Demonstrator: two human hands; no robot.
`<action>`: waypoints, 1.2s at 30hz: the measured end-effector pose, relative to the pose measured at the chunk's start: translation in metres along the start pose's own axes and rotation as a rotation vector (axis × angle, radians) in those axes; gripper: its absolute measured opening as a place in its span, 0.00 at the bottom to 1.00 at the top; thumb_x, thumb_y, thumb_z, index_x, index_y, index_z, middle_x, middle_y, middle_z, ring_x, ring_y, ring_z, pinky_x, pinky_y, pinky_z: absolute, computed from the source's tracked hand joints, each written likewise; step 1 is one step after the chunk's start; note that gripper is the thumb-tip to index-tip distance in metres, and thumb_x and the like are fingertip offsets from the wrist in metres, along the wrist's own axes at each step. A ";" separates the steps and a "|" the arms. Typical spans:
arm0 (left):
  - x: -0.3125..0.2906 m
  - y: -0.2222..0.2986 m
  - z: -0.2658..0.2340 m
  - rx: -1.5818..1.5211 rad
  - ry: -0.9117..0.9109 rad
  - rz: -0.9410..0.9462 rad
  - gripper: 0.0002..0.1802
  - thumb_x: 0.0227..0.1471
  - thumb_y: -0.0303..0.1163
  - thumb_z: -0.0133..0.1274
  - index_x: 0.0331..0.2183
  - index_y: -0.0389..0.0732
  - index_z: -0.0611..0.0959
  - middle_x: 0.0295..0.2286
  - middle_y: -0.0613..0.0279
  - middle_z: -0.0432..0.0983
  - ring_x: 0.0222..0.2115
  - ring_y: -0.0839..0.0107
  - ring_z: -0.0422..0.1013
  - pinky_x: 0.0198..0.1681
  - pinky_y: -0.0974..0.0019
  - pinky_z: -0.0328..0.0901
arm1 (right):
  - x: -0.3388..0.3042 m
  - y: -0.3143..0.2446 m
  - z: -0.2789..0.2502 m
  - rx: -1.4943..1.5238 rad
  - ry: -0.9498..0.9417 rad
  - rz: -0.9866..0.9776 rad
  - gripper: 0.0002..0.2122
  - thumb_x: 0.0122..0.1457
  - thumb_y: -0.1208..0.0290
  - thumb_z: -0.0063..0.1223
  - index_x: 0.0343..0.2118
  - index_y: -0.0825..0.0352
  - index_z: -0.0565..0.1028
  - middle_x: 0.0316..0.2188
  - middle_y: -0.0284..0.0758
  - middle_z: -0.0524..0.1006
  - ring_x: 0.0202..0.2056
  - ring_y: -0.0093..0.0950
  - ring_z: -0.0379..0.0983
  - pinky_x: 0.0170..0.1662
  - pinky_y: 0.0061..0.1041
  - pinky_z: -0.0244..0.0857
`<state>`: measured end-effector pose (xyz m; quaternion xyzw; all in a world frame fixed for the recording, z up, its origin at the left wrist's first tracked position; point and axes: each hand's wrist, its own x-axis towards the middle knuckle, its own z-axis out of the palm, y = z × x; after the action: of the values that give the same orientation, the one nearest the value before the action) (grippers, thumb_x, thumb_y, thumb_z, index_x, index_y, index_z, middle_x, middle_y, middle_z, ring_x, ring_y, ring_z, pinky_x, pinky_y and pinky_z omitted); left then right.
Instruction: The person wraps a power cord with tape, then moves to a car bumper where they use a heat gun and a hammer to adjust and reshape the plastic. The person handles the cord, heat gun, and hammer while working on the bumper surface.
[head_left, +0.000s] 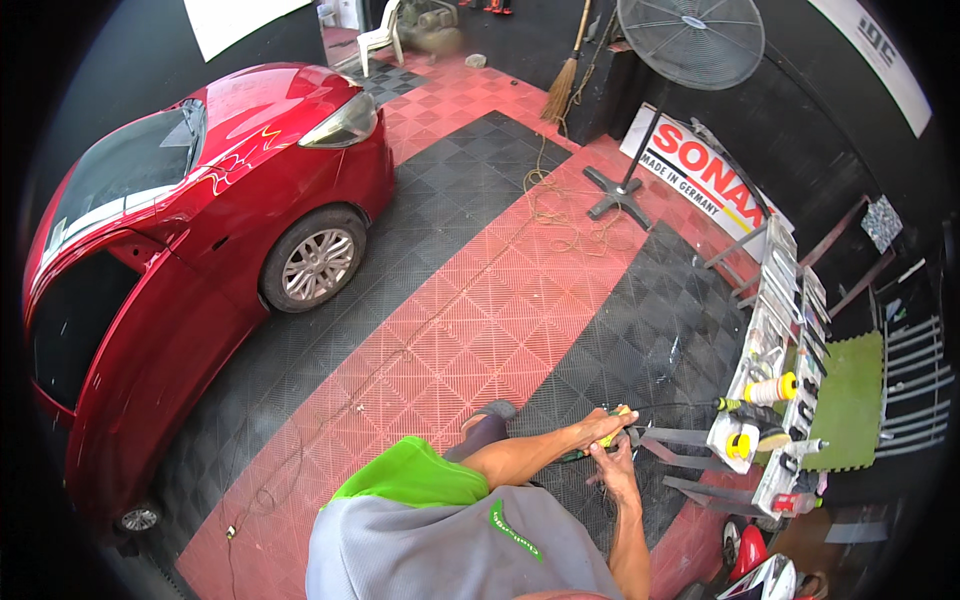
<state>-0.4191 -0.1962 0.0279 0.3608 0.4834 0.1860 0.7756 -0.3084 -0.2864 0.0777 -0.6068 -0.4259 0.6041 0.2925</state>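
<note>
My left hand (596, 425) reaches across to the right from the green-sleeved arm, its fingers closed over a small yellow and dark object (609, 438). Just below, my right hand (614, 468) comes up from the lower edge, fingers bent around the dark part of the same object. Its exact kind is hidden by my fingers; a dark green piece shows to the left of the right hand. Both hands are close to the left side of a cluttered white rack (727, 440), which holds bottles and a yellow spool-like roll (770, 388).
A red car (220, 230) stands at the left. A pedestal fan (690, 40) rises at the back right, near a loose cord (560, 215) on the red and black tiled floor (450, 330). A broom (562, 90) leans on the wall; a white chair (380, 38) stands far back.
</note>
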 end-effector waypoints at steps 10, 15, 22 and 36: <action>-0.053 0.119 0.074 -0.311 -0.413 0.659 0.26 0.55 0.53 0.58 0.41 0.39 0.78 0.26 0.66 0.76 0.22 0.75 0.72 0.25 0.69 0.67 | -0.073 0.026 0.040 -0.403 0.395 -0.381 0.26 0.72 0.51 0.34 0.22 0.67 0.68 0.16 0.39 0.68 0.19 0.34 0.67 0.26 0.38 0.61; -0.084 0.121 0.059 -0.295 -0.351 0.390 0.31 0.55 0.64 0.51 0.35 0.42 0.73 0.21 0.61 0.75 0.19 0.69 0.75 0.23 0.64 0.74 | -0.104 0.004 -0.010 -0.022 0.672 -0.309 0.17 0.70 0.55 0.44 0.33 0.67 0.71 0.21 0.30 0.70 0.20 0.18 0.67 0.22 0.20 0.63; -0.065 0.065 0.073 -0.442 -0.436 0.327 0.32 0.60 0.63 0.45 0.37 0.40 0.75 0.27 0.63 0.73 0.25 0.69 0.75 0.28 0.61 0.76 | -0.090 -0.022 -0.007 0.383 0.860 -0.394 0.17 0.63 0.63 0.59 0.45 0.72 0.74 0.29 0.30 0.73 0.27 0.16 0.69 0.27 0.19 0.69; -0.038 0.015 0.068 -0.411 -0.467 0.095 0.34 0.58 0.64 0.47 0.42 0.40 0.76 0.27 0.58 0.76 0.27 0.68 0.76 0.30 0.64 0.74 | -0.082 0.040 -0.026 0.214 0.984 -0.104 0.11 0.64 0.69 0.55 0.37 0.73 0.78 0.26 0.34 0.77 0.27 0.20 0.70 0.32 0.23 0.66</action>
<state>-0.3759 -0.2363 0.0813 0.2516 0.2271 0.2281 0.9127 -0.2685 -0.3720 0.0855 -0.7642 -0.2030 0.2714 0.5487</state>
